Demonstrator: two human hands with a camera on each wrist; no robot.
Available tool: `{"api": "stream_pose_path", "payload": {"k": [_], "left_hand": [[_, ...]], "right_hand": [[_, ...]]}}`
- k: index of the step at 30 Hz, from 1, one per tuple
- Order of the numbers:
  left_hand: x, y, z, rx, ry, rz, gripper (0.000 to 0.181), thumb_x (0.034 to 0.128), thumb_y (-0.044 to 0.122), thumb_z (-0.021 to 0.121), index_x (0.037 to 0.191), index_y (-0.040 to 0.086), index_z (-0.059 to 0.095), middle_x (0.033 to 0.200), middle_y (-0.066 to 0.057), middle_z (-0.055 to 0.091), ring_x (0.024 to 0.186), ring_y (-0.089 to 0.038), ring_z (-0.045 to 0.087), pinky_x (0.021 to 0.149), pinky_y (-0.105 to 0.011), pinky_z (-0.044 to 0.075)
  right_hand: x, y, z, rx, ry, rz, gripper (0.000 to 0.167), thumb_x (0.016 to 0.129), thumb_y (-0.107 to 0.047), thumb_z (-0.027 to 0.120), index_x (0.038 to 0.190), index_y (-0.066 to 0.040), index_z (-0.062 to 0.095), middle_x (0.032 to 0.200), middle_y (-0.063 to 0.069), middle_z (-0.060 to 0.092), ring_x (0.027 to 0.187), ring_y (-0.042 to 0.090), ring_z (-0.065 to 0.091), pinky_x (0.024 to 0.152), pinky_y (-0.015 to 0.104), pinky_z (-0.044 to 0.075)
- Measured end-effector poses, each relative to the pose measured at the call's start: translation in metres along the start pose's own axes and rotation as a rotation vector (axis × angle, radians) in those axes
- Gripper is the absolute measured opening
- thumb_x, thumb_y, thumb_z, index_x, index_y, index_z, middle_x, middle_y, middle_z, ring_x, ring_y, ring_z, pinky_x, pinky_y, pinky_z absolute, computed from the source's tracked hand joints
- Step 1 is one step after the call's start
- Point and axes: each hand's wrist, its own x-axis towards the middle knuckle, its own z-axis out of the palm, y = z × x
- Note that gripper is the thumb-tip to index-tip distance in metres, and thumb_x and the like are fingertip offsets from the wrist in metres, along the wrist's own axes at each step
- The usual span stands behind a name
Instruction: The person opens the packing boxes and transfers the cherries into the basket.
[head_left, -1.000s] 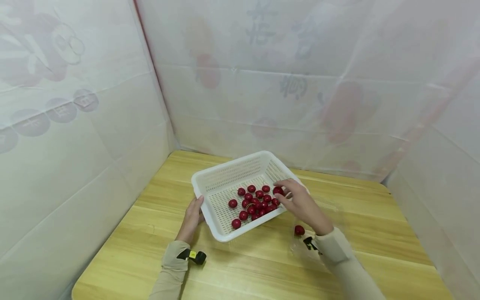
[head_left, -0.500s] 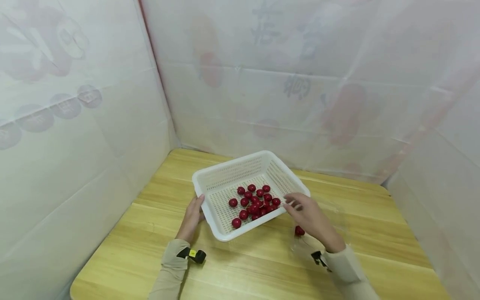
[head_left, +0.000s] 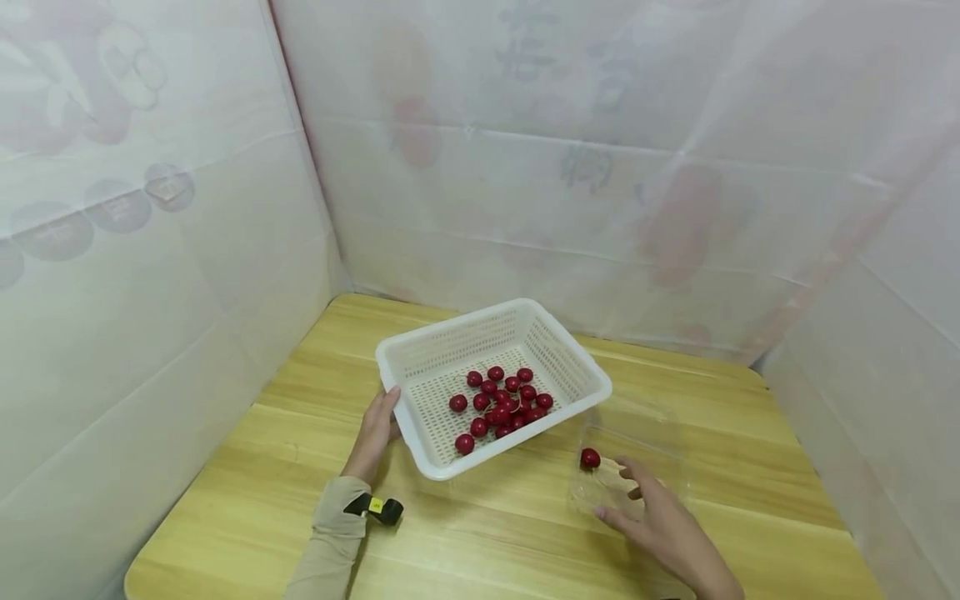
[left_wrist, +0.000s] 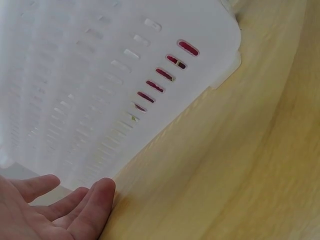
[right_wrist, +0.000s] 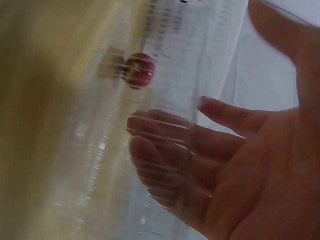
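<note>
A white perforated plastic basket (head_left: 444, 472) stands on the table, with several dark red cherries (head_left: 501, 414) gathered in its front right part. My left hand (head_left: 372, 435) holds the basket's left rim, thumb at the edge; in the left wrist view its fingers (left_wrist: 97, 205) are close to the slotted wall. To the right of the basket lies a clear plastic box (head_left: 637, 433) with a single cherry (head_left: 590, 458) inside. My right hand (head_left: 663, 527) is at the box's near right side, fingers apart, holding nothing. Through the clear wall, the right wrist view shows some of its fingertips.
The wooden table (head_left: 247, 492) has pale printed cloth walls on the left (head_left: 150, 333), at the back (head_left: 480, 208) and on the right (head_left: 885, 350). Its far edge runs close behind the basket.
My right hand has left the basket's right side and moved down and right to the clear box. The larger cherry beneath its fingers went among the others. My left hand stays at the rim.
</note>
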Motion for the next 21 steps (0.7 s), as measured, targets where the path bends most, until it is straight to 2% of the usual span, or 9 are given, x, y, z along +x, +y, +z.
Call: {"api": "stream_pose_path", "payload": {"k": [2, 4, 6, 9, 13, 17, 21], "left_hand": [[0.0, 0.001, 0.0, 0.003, 0.009, -0.006, 0.068, 0.108, 0.06, 0.037, 0.158, 0.014, 0.038, 0.145, -0.024, 0.057, 0.129, -0.042, 0.062, 0.099, -0.039, 0.061], [0.0, 0.002, -0.001, 0.004, 0.016, -0.009, 0.068, 0.1079, 0.06, 0.037, 0.158, 0.014, 0.038, 0.146, -0.024, 0.057, 0.129, -0.041, 0.062, 0.1, -0.039, 0.061], [0.001, 0.002, -0.001, 0.009, 0.02, -0.008, 0.069, 0.1079, 0.06, 0.037, 0.158, 0.013, 0.037, 0.146, -0.025, 0.056, 0.13, -0.041, 0.062, 0.1, -0.038, 0.061], [0.002, 0.003, -0.001, 0.009, 0.021, -0.005, 0.069, 0.1079, 0.06, 0.037, 0.159, 0.013, 0.037, 0.146, -0.025, 0.056, 0.13, -0.042, 0.062, 0.1, -0.038, 0.061], [0.004, 0.003, -0.001, 0.006, 0.018, -0.001, 0.071, 0.1071, 0.062, 0.037, 0.159, 0.014, 0.037, 0.147, -0.024, 0.056, 0.131, -0.042, 0.061, 0.101, -0.039, 0.061], [0.003, 0.0, 0.0, 0.009, 0.018, -0.011, 0.072, 0.1072, 0.062, 0.037, 0.16, 0.013, 0.035, 0.149, -0.023, 0.055, 0.133, -0.041, 0.059, 0.101, -0.041, 0.061], [0.001, 0.0, 0.001, 0.02, 0.018, -0.015, 0.07, 0.1083, 0.06, 0.036, 0.159, 0.012, 0.036, 0.148, -0.024, 0.056, 0.132, -0.041, 0.06, 0.101, -0.04, 0.061]], "right_hand": [[-0.002, 0.002, 0.005, -0.017, -0.039, 0.008, 0.103, 0.084, -0.066, 0.076, 0.158, -0.008, 0.035, 0.153, 0.029, 0.049, 0.125, 0.045, 0.061, 0.083, 0.057, 0.061], [0.0, 0.003, 0.009, -0.033, -0.05, -0.016, 0.112, 0.08, -0.068, 0.078, 0.16, -0.006, 0.03, 0.158, 0.031, 0.042, 0.132, 0.052, 0.055, 0.091, 0.065, 0.058], [0.003, 0.004, 0.012, -0.046, -0.04, -0.065, 0.116, 0.078, -0.068, 0.079, 0.16, -0.003, 0.029, 0.16, 0.033, 0.039, 0.137, 0.056, 0.048, 0.1, 0.072, 0.051], [0.011, 0.004, 0.014, -0.075, -0.008, -0.153, 0.117, 0.077, -0.066, 0.083, 0.159, 0.0, 0.031, 0.16, 0.033, 0.037, 0.141, 0.06, 0.041, 0.105, 0.076, 0.045], [0.021, 0.001, 0.015, -0.108, 0.0, -0.233, 0.118, 0.075, -0.063, 0.085, 0.157, 0.003, 0.032, 0.16, 0.036, 0.035, 0.142, 0.061, 0.038, 0.107, 0.078, 0.041], [0.029, -0.002, 0.017, -0.103, -0.034, -0.255, 0.12, 0.076, -0.062, 0.085, 0.158, 0.007, 0.029, 0.161, 0.037, 0.032, 0.145, 0.06, 0.035, 0.112, 0.077, 0.037], [0.034, -0.002, 0.022, -0.069, -0.048, -0.263, 0.112, 0.081, -0.056, 0.084, 0.156, 0.009, 0.033, 0.156, 0.033, 0.043, 0.143, 0.056, 0.04, 0.114, 0.072, 0.039]]}}
